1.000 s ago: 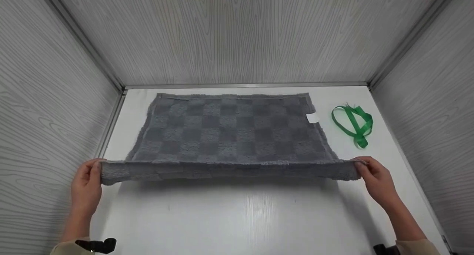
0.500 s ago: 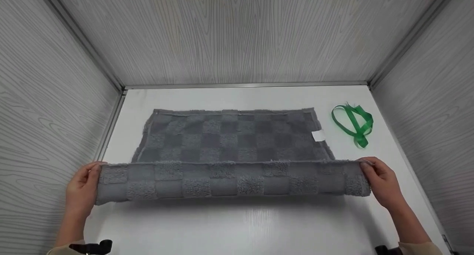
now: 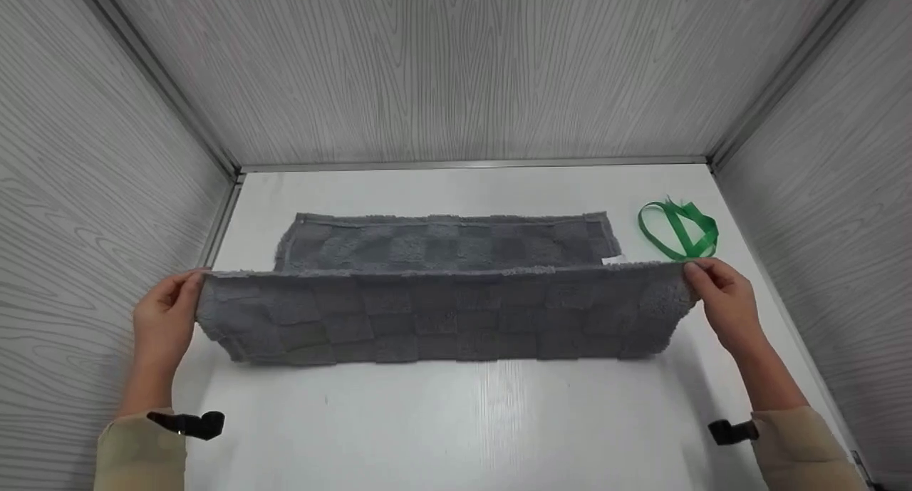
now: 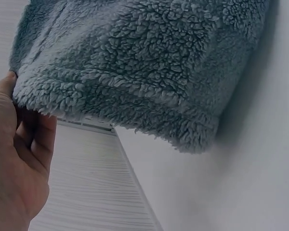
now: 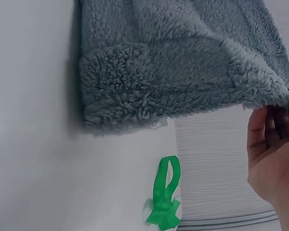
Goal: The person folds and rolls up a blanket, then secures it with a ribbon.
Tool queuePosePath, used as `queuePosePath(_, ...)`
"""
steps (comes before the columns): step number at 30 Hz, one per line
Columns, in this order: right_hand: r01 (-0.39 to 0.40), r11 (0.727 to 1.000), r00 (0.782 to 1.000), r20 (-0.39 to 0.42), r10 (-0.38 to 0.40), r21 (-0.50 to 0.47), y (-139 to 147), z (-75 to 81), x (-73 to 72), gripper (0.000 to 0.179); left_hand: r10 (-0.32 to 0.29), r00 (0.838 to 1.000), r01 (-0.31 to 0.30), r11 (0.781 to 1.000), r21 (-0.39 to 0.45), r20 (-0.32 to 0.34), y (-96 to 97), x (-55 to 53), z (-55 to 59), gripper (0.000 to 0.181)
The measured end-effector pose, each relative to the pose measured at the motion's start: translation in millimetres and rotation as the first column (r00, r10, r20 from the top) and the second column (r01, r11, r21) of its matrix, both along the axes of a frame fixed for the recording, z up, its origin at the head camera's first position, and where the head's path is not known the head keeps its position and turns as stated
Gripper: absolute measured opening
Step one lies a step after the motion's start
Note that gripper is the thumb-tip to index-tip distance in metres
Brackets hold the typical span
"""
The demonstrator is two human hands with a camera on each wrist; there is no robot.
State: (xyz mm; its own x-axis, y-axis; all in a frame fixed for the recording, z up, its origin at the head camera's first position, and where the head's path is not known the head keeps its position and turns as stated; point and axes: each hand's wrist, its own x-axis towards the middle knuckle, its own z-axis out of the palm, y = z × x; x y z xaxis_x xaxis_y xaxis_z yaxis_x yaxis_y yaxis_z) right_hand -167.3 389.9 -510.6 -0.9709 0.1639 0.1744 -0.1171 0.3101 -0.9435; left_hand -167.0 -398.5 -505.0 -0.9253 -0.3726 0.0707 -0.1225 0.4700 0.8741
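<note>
The left hand (image 3: 164, 321) and right hand (image 3: 730, 307) each pinch a corner of the gray cloth (image 3: 442, 316), probably so its raised edge stretches straight (the far part lies on the surface (image 3: 399, 420)).

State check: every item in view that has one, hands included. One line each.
Gray cloth: held edge raised, near part hanging, far strip lying on the tabletop.
White tag: mostly hidden behind the raised edge, sliver showing.
Green ribbon: loosely looped on the tabletop, not around the cloth.
Left hand: pinching the cloth's left end.
Right hand: pinching its right end.
</note>
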Motion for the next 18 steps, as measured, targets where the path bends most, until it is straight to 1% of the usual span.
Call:
queuePosePath(2,-0.005,1.0,1.0,-0.005,0.005,-0.016,1,1.8,-11.0,0.027,0.009,1.0,-0.009,1.0,0.012,0.009,0.8,-10.3,3.7,0.043)
queuePosePath(4,-0.01,1.0,1.0,-0.007,0.01,-0.005,3,3.4,-22.0,0.029,0.01,1.0,-0.011,0.999,0.037,0.02,1.8,-20.8,8.1,0.043)
queuePosePath(6,-0.017,1.0,1.0,0.002,0.017,0.017,4,4.9,-33.1,0.032,0.012,1.0,-0.014,0.998,0.053,0.027,3.5,-31.6,12.6,0.043)
queuePosePath(9,-0.016,0.998,0.999,0.037,0.014,0.063,5,7.6,-50.0,0.037,0.01,1.0,-0.012,0.997,0.074,0.027,7.3,-47.5,18.5,0.042)
queuePosePath(11,-0.01,0.996,0.998,0.07,0.004,0.094,5,9.4,-61.4,0.039,0.012,0.999,-0.013,0.998,0.054,0.033,9.8,-57.9,21.3,0.043)
queuePosePath(13,-0.002,0.992,0.994,0.105,-0.011,0.125,4,10.9,-72.4,0.043,0.001,0.999,-0.002,1.0,0.025,0.047,12.4,-68.1,22.7,0.045)
queuePosePath(18,-0.006,0.988,0.983,0.181,-0.023,0.157,0,10.6,-96.3,0.051,-0.024,0.995,0.032,0.995,-0.092,0.092,17.9,-90.6,23.9,0.051)
